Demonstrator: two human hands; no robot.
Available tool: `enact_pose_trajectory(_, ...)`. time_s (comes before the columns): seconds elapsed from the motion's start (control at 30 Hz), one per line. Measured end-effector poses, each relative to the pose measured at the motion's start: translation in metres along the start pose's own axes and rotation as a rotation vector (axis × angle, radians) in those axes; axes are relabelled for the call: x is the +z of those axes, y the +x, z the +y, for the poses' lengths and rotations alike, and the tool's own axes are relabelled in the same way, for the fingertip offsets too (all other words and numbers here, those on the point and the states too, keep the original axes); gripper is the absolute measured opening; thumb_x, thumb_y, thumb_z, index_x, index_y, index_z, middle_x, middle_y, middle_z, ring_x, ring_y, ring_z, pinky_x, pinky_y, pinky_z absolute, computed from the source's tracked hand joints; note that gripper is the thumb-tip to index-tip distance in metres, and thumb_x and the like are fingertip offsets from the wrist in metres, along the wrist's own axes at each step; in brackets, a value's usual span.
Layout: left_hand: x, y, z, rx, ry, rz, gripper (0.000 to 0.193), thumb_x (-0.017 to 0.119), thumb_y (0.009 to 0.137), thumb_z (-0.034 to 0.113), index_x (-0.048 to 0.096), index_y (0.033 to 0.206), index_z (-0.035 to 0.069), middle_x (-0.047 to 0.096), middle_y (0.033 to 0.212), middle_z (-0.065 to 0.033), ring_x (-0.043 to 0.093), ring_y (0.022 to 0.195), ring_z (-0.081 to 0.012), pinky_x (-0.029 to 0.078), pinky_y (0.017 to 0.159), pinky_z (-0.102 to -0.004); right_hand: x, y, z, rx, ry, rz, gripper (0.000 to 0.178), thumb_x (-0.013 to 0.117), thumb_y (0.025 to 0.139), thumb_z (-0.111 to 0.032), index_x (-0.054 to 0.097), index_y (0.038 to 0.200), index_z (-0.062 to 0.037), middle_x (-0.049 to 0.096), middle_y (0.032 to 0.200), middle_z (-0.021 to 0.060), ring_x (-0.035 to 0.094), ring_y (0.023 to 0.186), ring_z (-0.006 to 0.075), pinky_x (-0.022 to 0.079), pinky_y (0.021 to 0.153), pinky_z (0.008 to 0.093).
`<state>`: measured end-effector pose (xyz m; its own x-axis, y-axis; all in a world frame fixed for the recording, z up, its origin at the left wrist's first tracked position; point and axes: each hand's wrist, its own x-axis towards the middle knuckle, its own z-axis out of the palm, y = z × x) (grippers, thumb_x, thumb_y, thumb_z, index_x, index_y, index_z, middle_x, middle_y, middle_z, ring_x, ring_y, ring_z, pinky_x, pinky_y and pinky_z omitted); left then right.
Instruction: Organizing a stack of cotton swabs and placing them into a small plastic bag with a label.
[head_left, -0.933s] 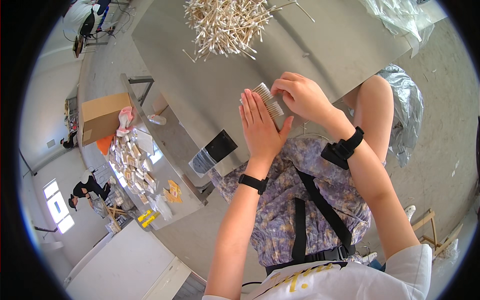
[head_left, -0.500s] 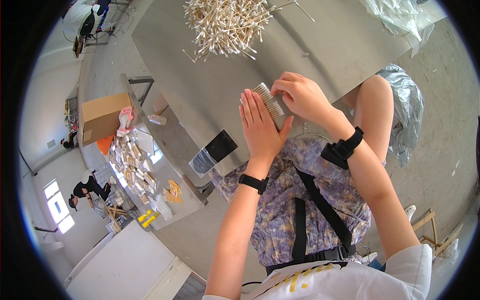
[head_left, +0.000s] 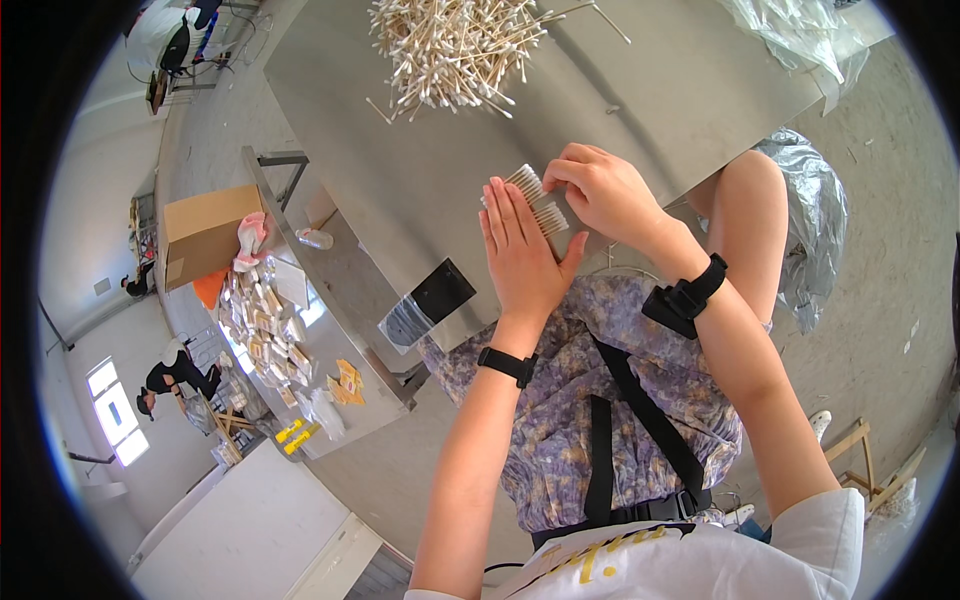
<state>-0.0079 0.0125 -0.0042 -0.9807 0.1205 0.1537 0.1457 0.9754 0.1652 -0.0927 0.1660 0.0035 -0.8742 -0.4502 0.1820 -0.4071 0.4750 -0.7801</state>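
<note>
Cotton swabs lie side by side in a neat row (head_left: 531, 187) near the front edge of the metal table (head_left: 420, 170). My left hand (head_left: 522, 252) rests flat over the left part of this row, its fingers stretched out and the thumb apart. Beside the row's right end is my right hand (head_left: 603, 192), fingers curled and thumb side toward the swabs. Whatever its fingertips pinch, if anything, is hidden. Farther back on the table stands a big loose heap of cotton swabs (head_left: 450, 50).
A black flat thing with a clear plastic bag (head_left: 405, 325) lies at the table's left corner. On a lower left table are many small packs (head_left: 262, 325) and a cardboard box (head_left: 210, 235). Clear plastic sheeting (head_left: 790, 35) lies back right. People (head_left: 175, 375) are far left.
</note>
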Motion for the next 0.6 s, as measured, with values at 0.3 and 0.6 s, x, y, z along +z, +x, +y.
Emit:
enact_pose_trajectory(0.3,-0.001,0.001,0.001,0.002,-0.008,-0.003,0.1,0.057,0.09,0.061,0.024,0.148,-0.014,0.024,0.156,-0.0331,0.023,0.148,-0.044,0.023,0.119,-0.0526,-0.007,-0.002,0.003,0.0,0.061,-0.068,0.012,0.058,0.074,0.0,0.067,0.075,-0.0073,0.062,0.088,0.0058,0.061,0.087,0.0262,0.052,0.075,0.0381)
enact_pose_trajectory(0.6,0.0,0.001,0.0,0.006,-0.013,0.004,0.101,0.057,0.09,0.061,0.023,0.149,-0.014,0.023,0.156,-0.033,0.022,0.148,-0.044,0.023,0.119,-0.0527,-0.011,-0.002,0.002,-0.004,0.097,-0.158,0.011,0.061,0.07,-0.002,0.069,0.065,-0.007,0.062,0.09,0.0043,0.06,0.093,0.0227,0.051,0.078,0.0358)
